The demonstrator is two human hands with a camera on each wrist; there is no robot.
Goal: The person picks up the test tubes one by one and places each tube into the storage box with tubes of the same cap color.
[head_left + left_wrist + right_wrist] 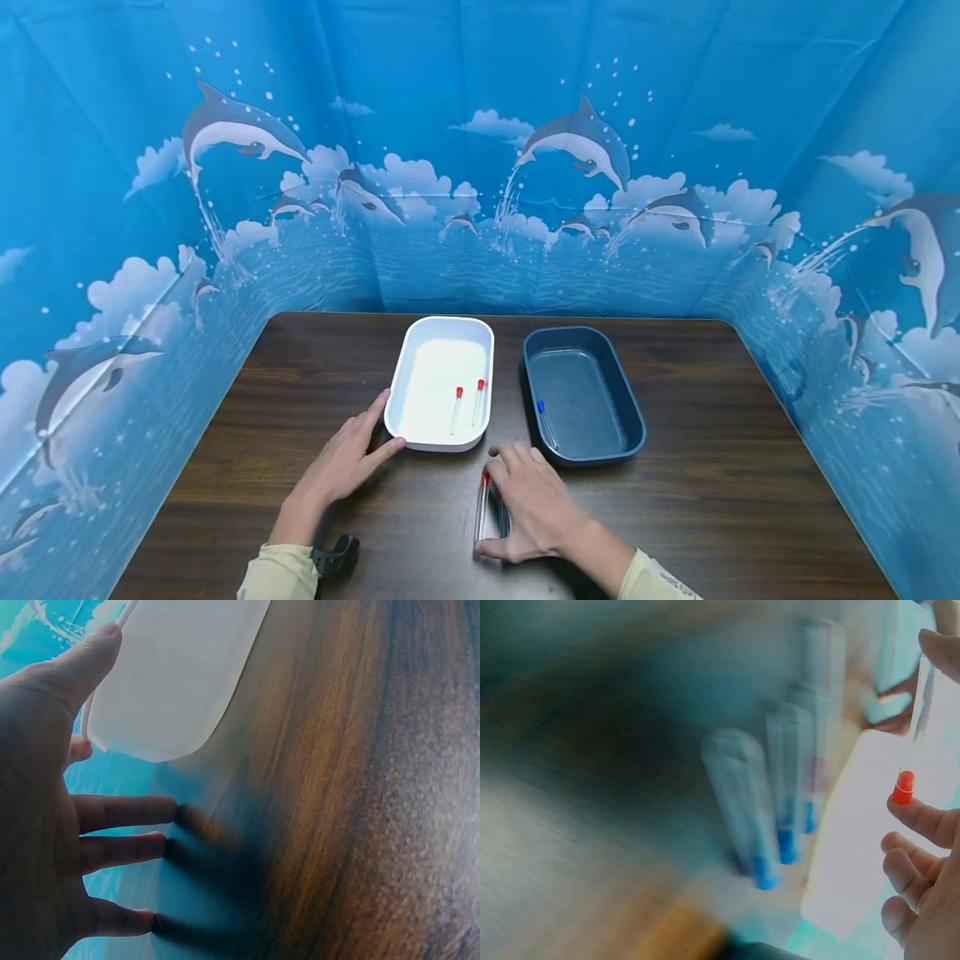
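My right hand (534,508) pinches a red-capped test tube (482,510) lengthwise, index finger at the red cap (903,789) and thumb at the far end. Beside and partly beneath that hand, several clear tubes lie on the table; in the right wrist view they include blue-capped tubes (739,806), blurred. My left hand (341,458) spreads its fingers at the near left corner of the white tray (423,367), thumb and index finger touching its rim. Two red-capped tubes (455,412) lie inside the tray, toward its right side.
To the right of the white tray stands a dark blue tray (577,375), with a blue-capped tube (547,425) along its left wall. A dark wood-grain table (712,467) carries everything. Behind and around it hangs a blue dolphin-print curtain (420,83).
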